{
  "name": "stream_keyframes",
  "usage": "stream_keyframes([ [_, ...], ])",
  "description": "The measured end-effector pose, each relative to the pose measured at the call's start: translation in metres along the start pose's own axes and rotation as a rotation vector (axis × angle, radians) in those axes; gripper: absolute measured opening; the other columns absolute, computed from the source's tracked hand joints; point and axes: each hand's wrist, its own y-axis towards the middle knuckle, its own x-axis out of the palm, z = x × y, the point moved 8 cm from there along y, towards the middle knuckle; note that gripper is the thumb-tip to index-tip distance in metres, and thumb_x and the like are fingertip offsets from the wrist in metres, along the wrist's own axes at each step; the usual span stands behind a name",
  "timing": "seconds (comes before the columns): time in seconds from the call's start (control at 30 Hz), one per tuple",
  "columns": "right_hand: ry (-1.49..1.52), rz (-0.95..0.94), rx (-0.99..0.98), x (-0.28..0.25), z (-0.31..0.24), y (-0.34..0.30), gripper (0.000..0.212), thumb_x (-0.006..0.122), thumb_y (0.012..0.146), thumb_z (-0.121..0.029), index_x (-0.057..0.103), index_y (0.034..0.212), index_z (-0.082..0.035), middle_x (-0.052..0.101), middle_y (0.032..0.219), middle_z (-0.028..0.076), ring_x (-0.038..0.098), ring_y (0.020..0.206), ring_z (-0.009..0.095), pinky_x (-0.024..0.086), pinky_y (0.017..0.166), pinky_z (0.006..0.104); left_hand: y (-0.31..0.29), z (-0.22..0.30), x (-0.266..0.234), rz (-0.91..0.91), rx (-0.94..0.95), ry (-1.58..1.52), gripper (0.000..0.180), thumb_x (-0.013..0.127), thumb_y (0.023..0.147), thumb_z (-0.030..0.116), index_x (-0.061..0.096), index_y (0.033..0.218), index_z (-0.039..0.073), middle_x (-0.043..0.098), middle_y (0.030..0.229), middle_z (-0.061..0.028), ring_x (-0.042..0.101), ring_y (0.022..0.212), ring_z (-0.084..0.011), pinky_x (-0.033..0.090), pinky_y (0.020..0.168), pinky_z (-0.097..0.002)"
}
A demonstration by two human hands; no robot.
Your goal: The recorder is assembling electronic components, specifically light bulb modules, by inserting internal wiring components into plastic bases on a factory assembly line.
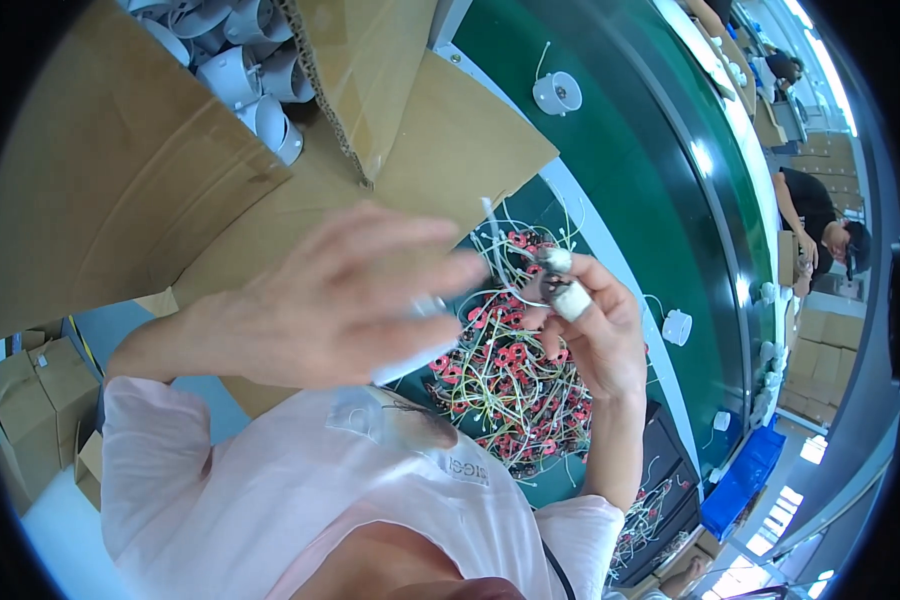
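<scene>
Up close to the camera, the left hand [345, 300] is spread wide, fingers extended and slightly fanned, blurred by its nearness to the lens; its palm side is turned away, and a pale, translucent white piece [415, 355] shows just under its fingertips, though whether the hand actually grips it or merely covers it cannot be told. Opposite it, the right hand [595, 335] is curled closed, its thumb and first fingers pinched on a small white cylindrical part [568, 296] with a grey tip, held upright above the heap below. Thin pale wires trail from that part down toward the heap. Beneath and between both hands lies a tangled pile of red ring components with green and white leads [510, 385], resting on the dark green work surface [620, 170]. A large open cardboard box [120, 180] stands at the upper left, filled with white plastic housings [235, 70] stacked on their sides. Further along the green surface sit single white housings, one near the top [557, 93] and one to the right of the right hand [676, 327]. A blue bin [740, 480] sits at the lower right, and another person in dark clothing [820, 225] works at the far right.
</scene>
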Motion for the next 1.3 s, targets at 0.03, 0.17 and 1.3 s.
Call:
stream_keyframes([
  [0.03, 0.008, -0.042, 0.003, 0.009, 0.000, 0.003, 0.040, 0.062, 0.083, -0.015, 0.047, 0.116, 0.003, 0.060, 0.092, 0.017, 0.063, 0.072, 0.017, 0.047, 0.048, 0.0200, 0.002, 0.020, 0.003, -0.002, 0.220, 0.330, 0.054, 0.069, 0.062, 0.010, 0.049, 0.112, 0.006, 0.051, 0.115, -0.0086, 0.047, 0.113, -0.0212, 0.036, 0.097, -0.0398],
  [0.17, -0.024, -0.097, -0.056, 0.032, -0.005, 0.009, 0.041, 0.063, 0.083, -0.014, 0.048, 0.117, 0.002, 0.061, 0.092, 0.017, 0.061, 0.069, 0.015, 0.047, 0.050, 0.0188, 0.017, -0.015, 0.019, -0.189, 0.128, 0.306, 0.054, 0.070, 0.057, 0.011, 0.053, 0.107, 0.005, 0.052, 0.114, -0.0081, 0.047, 0.112, -0.0243, 0.036, 0.096, -0.0436],
  [1.3, 0.559, 0.037, -0.150, 0.047, 0.011, 0.035, 0.032, 0.063, 0.084, -0.021, 0.052, 0.105, 0.000, 0.058, 0.083, 0.012, 0.058, 0.067, 0.016, 0.054, 0.063, 0.0333, -0.004, -0.081, 0.012, 0.023, -0.265, -0.511, 0.059, 0.063, 0.069, 0.000, 0.039, 0.122, 0.006, 0.042, 0.116, -0.0100, 0.044, 0.112, -0.0214, 0.035, 0.095, -0.0315],
])
